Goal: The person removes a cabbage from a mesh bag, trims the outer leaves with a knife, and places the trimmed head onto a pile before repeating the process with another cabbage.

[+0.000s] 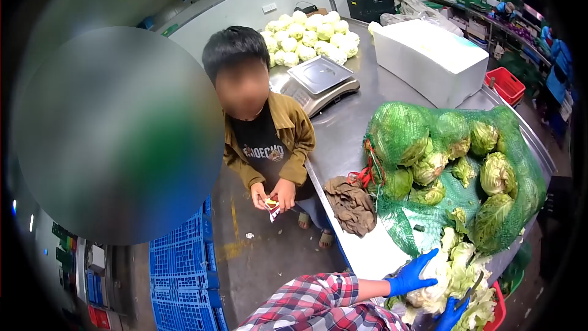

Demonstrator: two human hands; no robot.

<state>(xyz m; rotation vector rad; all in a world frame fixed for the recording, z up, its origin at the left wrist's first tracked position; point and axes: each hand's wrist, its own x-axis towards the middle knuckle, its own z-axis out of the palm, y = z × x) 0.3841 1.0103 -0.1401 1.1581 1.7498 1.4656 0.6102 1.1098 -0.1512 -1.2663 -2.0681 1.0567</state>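
My left hand (415,274), in a blue glove, is laid against the side of a pale cabbage (427,293) at the near edge of the metal table, its fingers curved over the head. Low in the view, my right hand (452,316), also gloved in blue, grips a knife (470,289) whose dark blade points up and right; its fingers are partly cut off by the frame. Loose leaves (460,263) lie around the cabbage. Just beyond, a green mesh sack (392,129) lies open with several cabbages (497,173) in it.
A brown cloth (350,205) lies at the table's left edge. Farther back are a scale (321,76), a pile of trimmed cabbages (309,37) and a white foam box (422,64). A person (263,135) holding a small packet stands left of the table, near blue pallets (184,263).
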